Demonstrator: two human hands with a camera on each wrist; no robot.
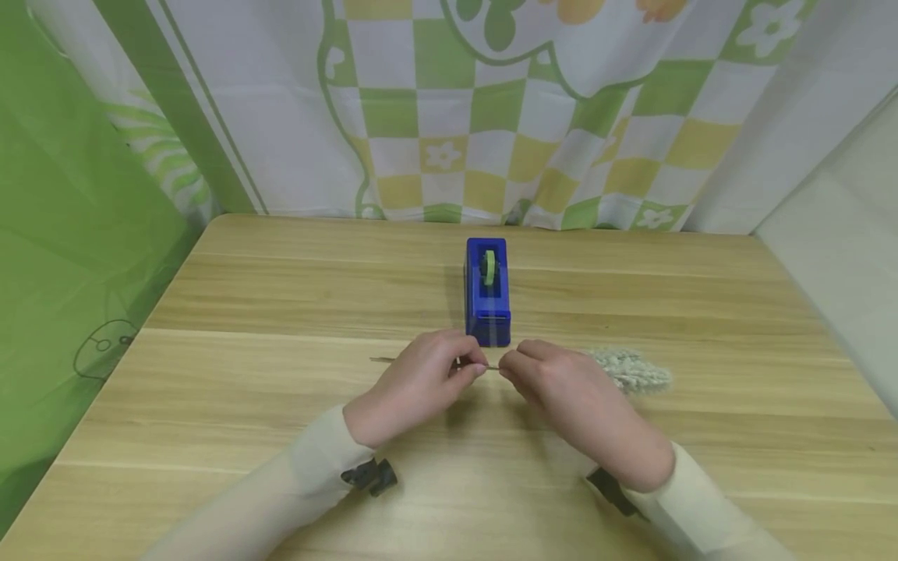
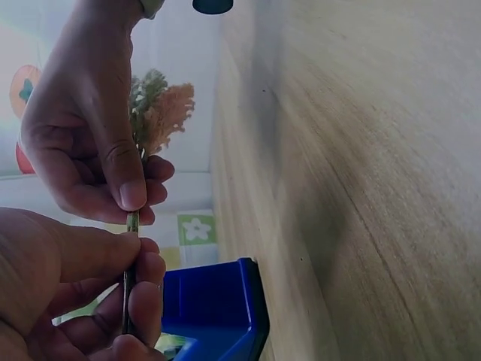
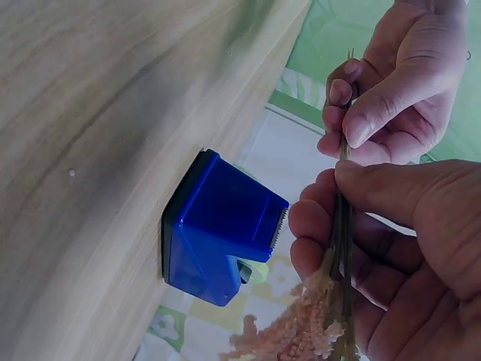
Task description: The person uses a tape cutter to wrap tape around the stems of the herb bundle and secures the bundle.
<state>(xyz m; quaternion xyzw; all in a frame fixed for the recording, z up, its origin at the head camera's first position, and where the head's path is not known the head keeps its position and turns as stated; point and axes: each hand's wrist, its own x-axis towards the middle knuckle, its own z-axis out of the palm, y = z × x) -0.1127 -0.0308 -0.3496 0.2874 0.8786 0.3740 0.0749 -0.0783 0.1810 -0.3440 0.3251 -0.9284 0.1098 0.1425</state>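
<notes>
Both hands pinch the stems (image 3: 342,226) of a small bunch of flowers, held roughly level above the table. My left hand (image 1: 424,378) grips the bare end of the stems between thumb and fingers. Close beside it, my right hand (image 1: 575,393) pinches them nearer the blooms, leaving a short bit of stem showing between the hands. Pale green flower heads (image 1: 634,370) stick out past the right hand; pink blooms (image 3: 289,331) show in the right wrist view. Just beyond the fingertips stands a blue tape dispenser (image 1: 489,312) with a yellow-green tape roll (image 1: 489,267).
The light wooden table (image 1: 281,288) extends around the hands. A checked green, white and yellow curtain (image 1: 449,109) hangs along its far edge. Green cloth (image 1: 63,234) hangs at the left, and a pale surface (image 1: 842,210) borders the right.
</notes>
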